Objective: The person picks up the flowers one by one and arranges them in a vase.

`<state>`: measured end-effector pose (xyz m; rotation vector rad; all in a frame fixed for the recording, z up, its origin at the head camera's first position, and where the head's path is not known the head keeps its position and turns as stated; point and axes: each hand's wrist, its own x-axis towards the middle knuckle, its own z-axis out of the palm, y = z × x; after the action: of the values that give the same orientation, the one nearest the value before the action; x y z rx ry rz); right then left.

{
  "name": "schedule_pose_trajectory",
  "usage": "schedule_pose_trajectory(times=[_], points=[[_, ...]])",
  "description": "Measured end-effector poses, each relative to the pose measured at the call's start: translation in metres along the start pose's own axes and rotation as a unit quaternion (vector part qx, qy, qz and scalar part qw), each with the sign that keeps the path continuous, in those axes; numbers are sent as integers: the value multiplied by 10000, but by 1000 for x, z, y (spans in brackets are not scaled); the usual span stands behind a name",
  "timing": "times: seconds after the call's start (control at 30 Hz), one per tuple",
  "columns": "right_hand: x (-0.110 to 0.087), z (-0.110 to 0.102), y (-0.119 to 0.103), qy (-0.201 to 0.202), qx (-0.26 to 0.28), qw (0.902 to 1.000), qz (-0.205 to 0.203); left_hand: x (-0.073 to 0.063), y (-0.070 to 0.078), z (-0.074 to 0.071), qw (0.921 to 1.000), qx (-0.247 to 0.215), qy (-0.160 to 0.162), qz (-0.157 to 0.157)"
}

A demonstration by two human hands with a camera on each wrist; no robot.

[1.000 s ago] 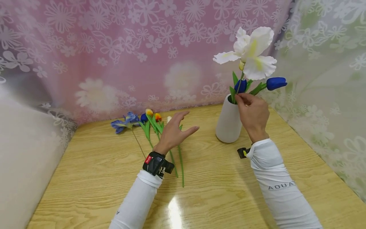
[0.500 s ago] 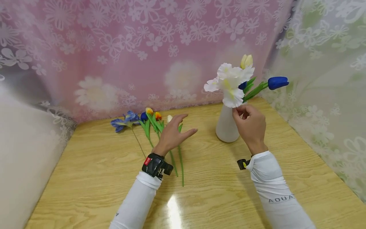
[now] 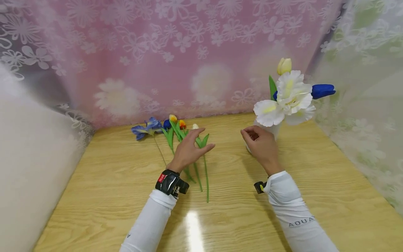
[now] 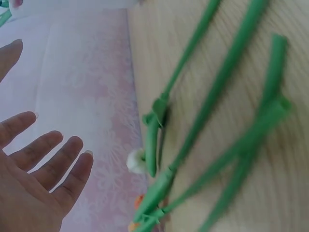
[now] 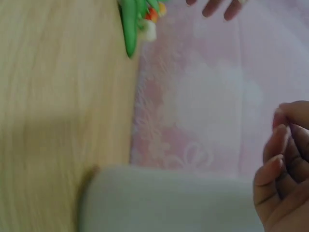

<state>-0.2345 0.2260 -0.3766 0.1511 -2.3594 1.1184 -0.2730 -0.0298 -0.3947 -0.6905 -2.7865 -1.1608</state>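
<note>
The white vase (image 3: pixel 272 129) stands at the right, partly covered by my right hand (image 3: pixel 261 145). A large white iris (image 3: pixel 294 92) leans over its mouth and hides it. Around the iris show a pale yellow tulip (image 3: pixel 284 66) and a blue tulip (image 3: pixel 323 91). My right hand is in front of the vase, fingers loosely curled with nothing held; the right wrist view shows no stem in it. My left hand (image 3: pixel 190 150), fingers spread, hovers over several tulip stems (image 4: pixel 217 92) and grips nothing. A white tulip (image 3: pixel 195 126) lies just beyond it.
A blue iris (image 3: pixel 146 129) lies left of the tulips on the wooden table (image 3: pixel 110 196). Red-orange (image 3: pixel 182 124), yellow (image 3: pixel 172 118) and blue tulip heads (image 3: pixel 166 124) lie toward the back. A pink floral curtain (image 3: pixel 157 70) borders the rear edge.
The white iris has dropped lower into the vase and turned. My right hand has let go of it and moved left and down. The left hand stays nearly in place.
</note>
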Motion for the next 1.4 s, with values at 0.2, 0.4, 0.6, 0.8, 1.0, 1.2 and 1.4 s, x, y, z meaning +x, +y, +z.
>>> schedule_pose_trajectory(times=[0.2,0.4,0.6,0.8,1.0,1.2,1.4], points=[[-5,23,-2,-692,-150,9975,-8,-7,-10,-5,9997,134,48,-185],[-9,42,-8,-1087,-351,9934,121,-14,-18,-11,9991,272,91,-301],[-13,61,-12,-1523,-338,9872,337,-22,-28,-15,9979,392,55,-514],[-19,81,-15,-1993,-398,9768,668,-31,-37,-19,9970,343,115,-678],[-20,94,-24,-2826,-465,9537,913,-41,-45,-21,9964,325,215,-759],[-22,104,-29,-3290,-715,9330,1274,-48,-52,-24,9953,484,233,-803],[-24,112,-32,-3395,-667,9290,1316,-56,-56,-28,9940,428,303,-960]])
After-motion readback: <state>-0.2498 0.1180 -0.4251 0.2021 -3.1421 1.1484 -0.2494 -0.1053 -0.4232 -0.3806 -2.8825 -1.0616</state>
